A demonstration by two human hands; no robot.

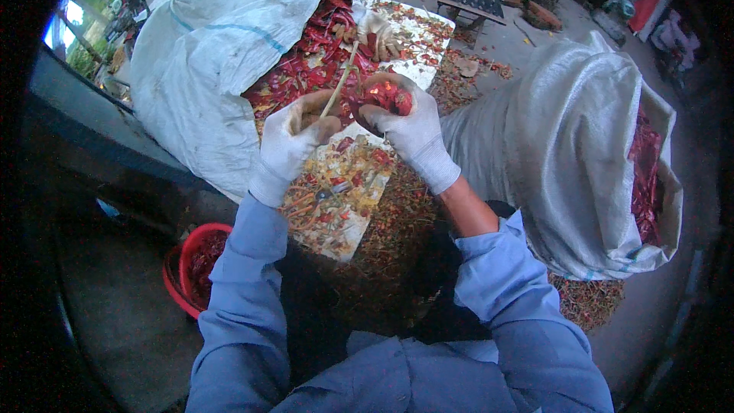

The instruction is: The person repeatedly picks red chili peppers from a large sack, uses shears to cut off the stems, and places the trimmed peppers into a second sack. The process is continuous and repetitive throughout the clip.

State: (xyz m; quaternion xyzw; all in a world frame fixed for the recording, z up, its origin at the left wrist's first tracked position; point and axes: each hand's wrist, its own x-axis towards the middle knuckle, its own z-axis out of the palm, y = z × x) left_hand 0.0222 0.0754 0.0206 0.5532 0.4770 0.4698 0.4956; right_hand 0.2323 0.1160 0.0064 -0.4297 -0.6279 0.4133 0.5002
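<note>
My left hand (298,135), in a white glove soiled at the fingers, grips a pale, thin stick or stalk (342,80) that points up and away. In my right hand (410,120), gloved likewise, is a bunch of dried red chili peppers (390,97). Both hands are close together over a littered white board (367,223). Just beyond them, red chili peppers (287,83) spill from the mouth of a white woven sack (206,69). A soiled, pale glove (378,34) rests beside the peppers; whether a hand is in it I cannot tell.
A second white woven sack (550,126) of red peppers lies at the right. Red plastic basins (192,298) holding peppers stand at the lower left. Stems and scraps (401,212) cover the ground around the board. A low rack with dark spikes (473,3) stands farther back.
</note>
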